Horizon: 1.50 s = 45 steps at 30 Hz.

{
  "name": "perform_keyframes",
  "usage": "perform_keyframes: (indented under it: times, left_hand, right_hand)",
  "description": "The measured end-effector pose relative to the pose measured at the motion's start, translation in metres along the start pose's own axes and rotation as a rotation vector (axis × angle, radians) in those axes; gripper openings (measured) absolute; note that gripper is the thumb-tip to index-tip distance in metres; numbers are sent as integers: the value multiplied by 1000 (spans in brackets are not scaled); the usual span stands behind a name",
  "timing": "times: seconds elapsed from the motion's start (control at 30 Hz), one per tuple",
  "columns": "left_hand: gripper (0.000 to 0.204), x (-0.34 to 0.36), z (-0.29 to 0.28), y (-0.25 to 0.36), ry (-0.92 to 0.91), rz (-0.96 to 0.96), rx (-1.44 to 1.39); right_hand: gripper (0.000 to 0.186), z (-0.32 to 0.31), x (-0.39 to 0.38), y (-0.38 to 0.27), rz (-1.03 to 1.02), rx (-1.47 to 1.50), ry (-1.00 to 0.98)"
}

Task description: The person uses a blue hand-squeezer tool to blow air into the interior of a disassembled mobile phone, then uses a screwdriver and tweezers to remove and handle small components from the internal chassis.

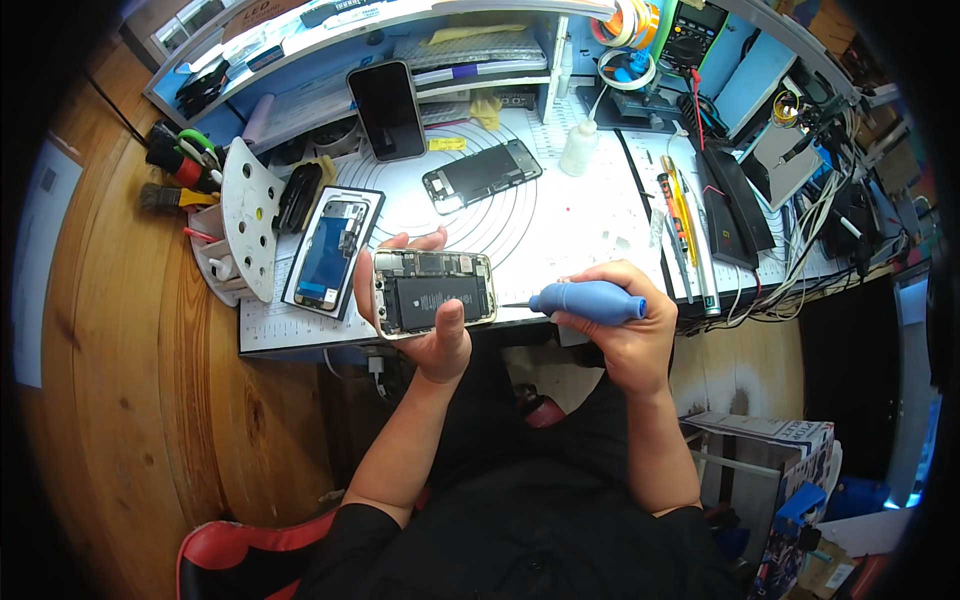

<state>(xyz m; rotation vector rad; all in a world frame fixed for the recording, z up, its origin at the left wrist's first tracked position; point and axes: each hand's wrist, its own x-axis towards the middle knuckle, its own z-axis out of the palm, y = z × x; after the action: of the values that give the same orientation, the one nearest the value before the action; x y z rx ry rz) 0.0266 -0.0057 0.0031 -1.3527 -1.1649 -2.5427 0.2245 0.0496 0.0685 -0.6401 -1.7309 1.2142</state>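
holding an uncovered phone [432,292] in the left hand [440,345] over the bench's [270,332] front edge, left of its middle, with a blue squeeze blower [595,300] in the right hand [637,342].

the left grip is clamped on the phone, thumb over the battery [415,310]; the right is wrapped round the blower's bulb. a slack left hold could drop the phone past that edge; a nozzle [518,304] pushed too near could scratch exposed parts. the phone lies inner side up, long axis left to right, roughly along the front edge; which end is its top cannot be told. the nozzle points left, just apart from the phone's right end.
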Motion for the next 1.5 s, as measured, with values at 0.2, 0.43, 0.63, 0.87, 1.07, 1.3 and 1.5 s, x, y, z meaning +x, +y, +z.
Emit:
perform_keyframes:
  times: [0.2,0.43,0.63,0.87,1.07,1.3,1.5]
  left_hand:
    - [96,-1,0,1,4,4,-6]
    - [93,-1,0,0,4,0,2]
    - [89,0,2,-1,14,16,-6]
    - [86,1,0,3,-30,24,71]
    - [88,0,3,4,-24,15,86]
    - [81,0,0,4,-33,42,44]
    - [79,1,0,3,-63,74,104]
  right_hand:
    - [37,1,-1,-3,-22,28,-38]
    - [32,4,-1,-1,-12,60,-29]
    - [33,8,3,-6,-24,55,2]
    - [36,15,17,-3,-19,157,120]
    - [33,23,33,0,-19,128,101]
    - [33,29,41,-11,-21,197,39]
    - [35,38,50,-28,-190,245,-3]
